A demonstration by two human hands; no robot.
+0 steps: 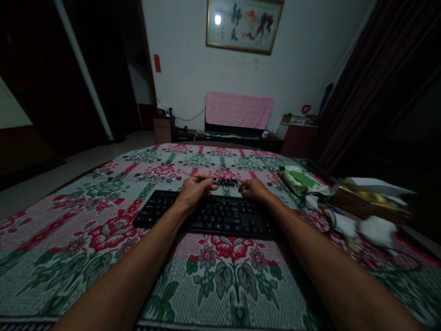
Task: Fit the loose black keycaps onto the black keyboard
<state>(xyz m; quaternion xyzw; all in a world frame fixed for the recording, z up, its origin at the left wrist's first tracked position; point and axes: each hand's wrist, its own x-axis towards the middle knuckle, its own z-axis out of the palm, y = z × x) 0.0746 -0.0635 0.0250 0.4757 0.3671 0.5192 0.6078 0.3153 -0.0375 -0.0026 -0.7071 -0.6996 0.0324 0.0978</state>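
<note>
A black keyboard [220, 220] lies flat on a floral cloth [237, 280], below and partly behind my forearms. Over its far edge, left of centre, my left hand [197, 187] has thumb and fingers drawn together. A thin light line, too faint to name, shows just left of those fingers. Past the keyboard's far edge, on the right, my right hand [254, 189] is closed in a pinch. What either pinch holds is too small and dark to name. Between the fingertips runs a dark row [226, 182]; I cannot tell whether it is small black pieces or cloth pattern.
To the right lie a green-and-white packet [303, 180], a gold box [370, 200], crumpled white tissues [377, 230] and a dark cable [409, 259]. Beyond the table, a pink cloth [239, 109] drapes over a dark screen on a low cabinet.
</note>
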